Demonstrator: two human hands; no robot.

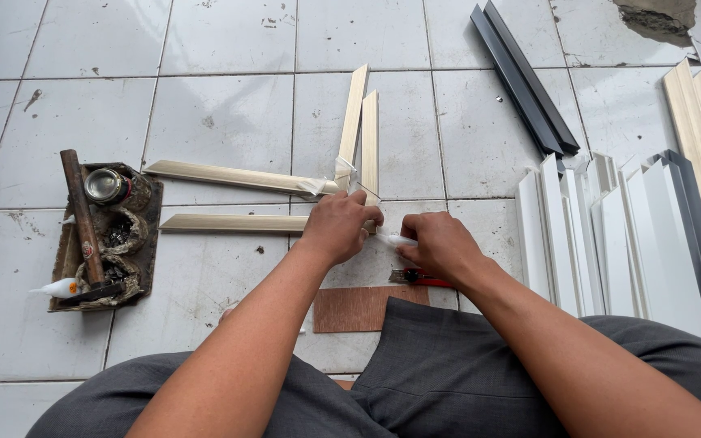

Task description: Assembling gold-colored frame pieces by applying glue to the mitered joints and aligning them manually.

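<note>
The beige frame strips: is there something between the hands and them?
Nothing visible. The left hand rests on the end of a beige frame strip; the right hand pinches a small white piece beside it.

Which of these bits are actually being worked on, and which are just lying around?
In hand:
left hand
right hand
beige frame strips
small white tube

Lying about:
white strips
dark strips
plywood piece
red-handled tool
tray of tools

- pale grey glazed floor tiles with dark grout lines, scuffed and speckled with dirt;
- a patch of broken, crumbling grey mortar at the far right edge;
- flat, even daylight with soft shadows
</note>
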